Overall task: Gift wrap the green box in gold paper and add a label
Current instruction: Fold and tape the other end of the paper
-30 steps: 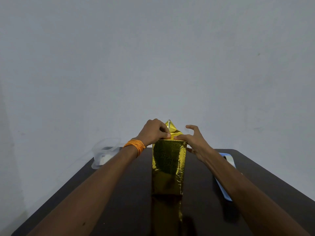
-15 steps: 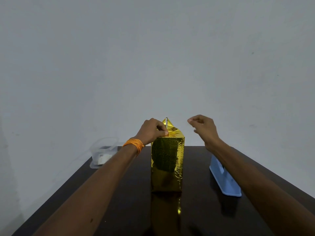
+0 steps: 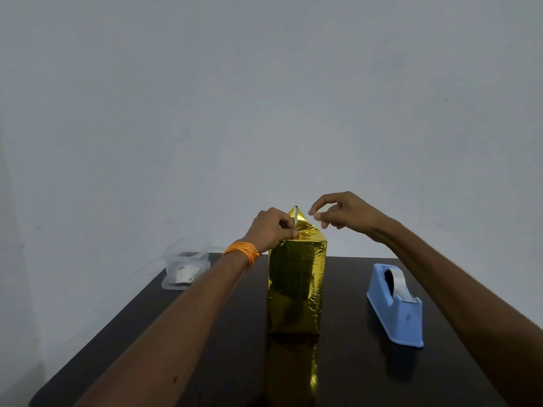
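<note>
Dark glossy table (image 3: 205,333) against a plain grey wall (image 3: 264,98), clear tub (image 3: 188,259) far left holding white bits (image 3: 185,273), blue tape dispenser (image 3: 395,312) right, gold-wrapped box (image 3: 296,283) upright mid-table, left hand (image 3: 271,227) pinching its top fold, right hand (image 3: 343,211) hovering beside it, fingers curled, can't tell if it's holding anything.

One table (image 3: 205,362) carries everything. One gold-wrapped box (image 3: 296,283) stands at its middle, with one paper flap (image 3: 295,214) upright on top. One blue dispenser (image 3: 395,315) sits toward the right edge and holds one roll (image 3: 396,280) of tape. One clear tub (image 3: 188,254) sits at the far left corner, with one white packet (image 3: 185,273) inside it and what looks like one lid (image 3: 173,286) under it. Two hands are at the top of the box: one left hand (image 3: 270,230) and one right hand (image 3: 343,211). One orange band (image 3: 242,252) circles the left wrist. Two bare forearms (image 3: 182,324) reach in from the near edge.
</note>
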The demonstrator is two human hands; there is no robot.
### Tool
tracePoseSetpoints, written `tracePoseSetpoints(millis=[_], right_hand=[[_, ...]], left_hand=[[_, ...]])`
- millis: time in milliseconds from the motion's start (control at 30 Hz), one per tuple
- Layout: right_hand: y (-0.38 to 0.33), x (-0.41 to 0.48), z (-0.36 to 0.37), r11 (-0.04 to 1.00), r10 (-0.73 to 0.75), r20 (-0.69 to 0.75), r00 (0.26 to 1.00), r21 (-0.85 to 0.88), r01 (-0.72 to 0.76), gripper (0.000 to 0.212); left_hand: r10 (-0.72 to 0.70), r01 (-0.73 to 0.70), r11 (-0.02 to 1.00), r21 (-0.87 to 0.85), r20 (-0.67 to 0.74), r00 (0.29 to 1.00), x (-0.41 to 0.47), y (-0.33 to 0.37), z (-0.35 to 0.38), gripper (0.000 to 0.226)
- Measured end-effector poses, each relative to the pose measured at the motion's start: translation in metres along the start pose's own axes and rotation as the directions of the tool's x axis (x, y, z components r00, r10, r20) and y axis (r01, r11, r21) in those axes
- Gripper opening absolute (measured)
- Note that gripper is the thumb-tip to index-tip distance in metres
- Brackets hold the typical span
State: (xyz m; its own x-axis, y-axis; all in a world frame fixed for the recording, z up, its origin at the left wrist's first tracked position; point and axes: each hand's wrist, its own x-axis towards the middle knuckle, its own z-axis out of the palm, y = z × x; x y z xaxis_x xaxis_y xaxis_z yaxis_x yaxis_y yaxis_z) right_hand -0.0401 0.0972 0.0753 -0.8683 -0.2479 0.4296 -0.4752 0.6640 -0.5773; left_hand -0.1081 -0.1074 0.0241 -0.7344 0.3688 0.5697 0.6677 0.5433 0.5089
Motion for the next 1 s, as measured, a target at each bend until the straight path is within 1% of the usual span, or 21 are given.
tracePoseSetpoints(millis=[67,167,300,433,533,700,733,867,1000], right_hand=[[-0.003,0.004,-0.001,0.999,-0.037,0.027,0.999,-0.010,0.037,0.013],[-0.006,0.007,0.002,0.998,-0.058,0.101,0.993,0.004,0.058,0.026],[-0.001,0.012,0.007,0.998,-0.060,0.107,0.992,-0.001,0.061,0.035],[-0.002,0.020,0.004,0.999,-0.028,0.123,0.992,-0.013,0.030,0.040],[-0.003,0.029,0.003,0.999,0.017,0.202,0.979,-0.053,-0.007,0.045],[0.001,0.039,0.008,0.994,0.063,0.302,0.951,-0.109,-0.031,0.062],[0.003,0.041,0.009,0.993,0.067,0.309,0.949,-0.116,-0.032,0.062],[0.011,0.048,0.010,0.990,0.081,0.317,0.945,-0.136,-0.039,0.054],[0.013,0.050,0.012,0.989,0.093,0.349,0.932,-0.141,-0.046,0.060]], left_hand=[[-0.005,0.005,1.000,0.006,0.001,1.000,0.000,0.000,0.000,0.014],[-0.006,0.005,1.000,0.010,0.005,1.000,0.000,-0.001,0.000,0.014],[-0.004,0.004,1.000,0.002,0.003,1.000,0.000,-0.001,0.000,0.013],[-0.006,0.006,1.000,0.008,0.011,1.000,0.001,-0.001,0.000,0.013],[-0.008,0.008,1.000,0.008,0.010,1.000,0.001,-0.002,0.000,0.012],[-0.005,0.005,1.000,0.005,-0.001,1.000,0.000,-0.002,0.001,0.011],[-0.005,0.005,1.000,0.003,-0.001,1.000,0.000,-0.002,0.001,0.012],[-0.006,0.006,1.000,-0.004,-0.001,1.000,0.002,-0.002,0.001,0.011],[-0.004,0.004,1.000,-0.005,0.000,1.000,0.002,-0.003,0.001,0.011]])
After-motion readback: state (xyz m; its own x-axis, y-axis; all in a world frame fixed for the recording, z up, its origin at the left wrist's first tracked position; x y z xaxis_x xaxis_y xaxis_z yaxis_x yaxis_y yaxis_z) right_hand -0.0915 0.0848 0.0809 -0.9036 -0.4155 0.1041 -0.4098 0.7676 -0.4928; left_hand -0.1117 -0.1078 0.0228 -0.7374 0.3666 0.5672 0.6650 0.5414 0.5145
